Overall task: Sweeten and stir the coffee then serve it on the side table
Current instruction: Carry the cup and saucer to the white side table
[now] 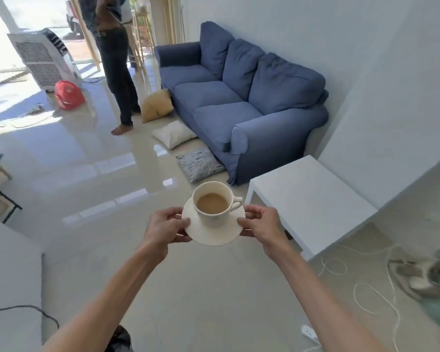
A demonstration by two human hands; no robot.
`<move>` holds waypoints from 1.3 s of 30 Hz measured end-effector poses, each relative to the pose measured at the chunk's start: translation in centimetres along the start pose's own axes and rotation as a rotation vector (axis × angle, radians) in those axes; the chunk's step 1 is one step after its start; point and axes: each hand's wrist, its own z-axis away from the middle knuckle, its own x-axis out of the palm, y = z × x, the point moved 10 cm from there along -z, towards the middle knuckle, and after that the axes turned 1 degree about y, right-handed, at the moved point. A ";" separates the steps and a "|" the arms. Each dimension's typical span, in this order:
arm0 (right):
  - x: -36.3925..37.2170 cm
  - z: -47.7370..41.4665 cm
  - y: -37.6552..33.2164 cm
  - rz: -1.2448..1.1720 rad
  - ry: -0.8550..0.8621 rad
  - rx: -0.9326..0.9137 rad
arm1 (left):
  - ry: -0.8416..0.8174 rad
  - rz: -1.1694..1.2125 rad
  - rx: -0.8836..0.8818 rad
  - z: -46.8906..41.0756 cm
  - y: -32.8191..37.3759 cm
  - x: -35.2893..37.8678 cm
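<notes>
A white cup (215, 214) of milky coffee stands upright on a cream saucer (219, 236), held in the air above the floor. My left hand (164, 228) pinches the saucer's left rim. My right hand (263, 226) grips its right rim, just below the cup's handle, which points right. The white side table (313, 199) stands to the right and slightly beyond the cup, its top bare. No spoon shows in the cup.
A blue sofa (239, 97) lines the wall beyond the table, with cushions (200, 163) on the floor before it. A person (114, 59) stands at the back left beside an air cooler (42, 59). White cord (374, 298) and cloth lie at the right.
</notes>
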 end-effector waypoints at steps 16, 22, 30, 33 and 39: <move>-18.5 -13.8 0.2 -0.112 0.261 0.060 | -0.243 -0.150 -0.013 -13.8 6.6 22.8; -25.1 -19.5 0.1 -0.146 0.323 0.070 | -0.295 -0.164 -0.017 -18.3 8.9 31.4; -31.9 -26.4 1.7 -0.198 0.481 0.126 | -0.421 -0.245 -0.034 -25.8 10.8 41.7; -33.9 -28.7 2.5 -0.231 0.562 0.139 | -0.480 -0.276 -0.026 -29.1 11.3 45.5; -36.9 -32.9 5.1 -0.323 0.729 0.183 | -0.589 -0.343 -0.041 -35.4 11.5 52.4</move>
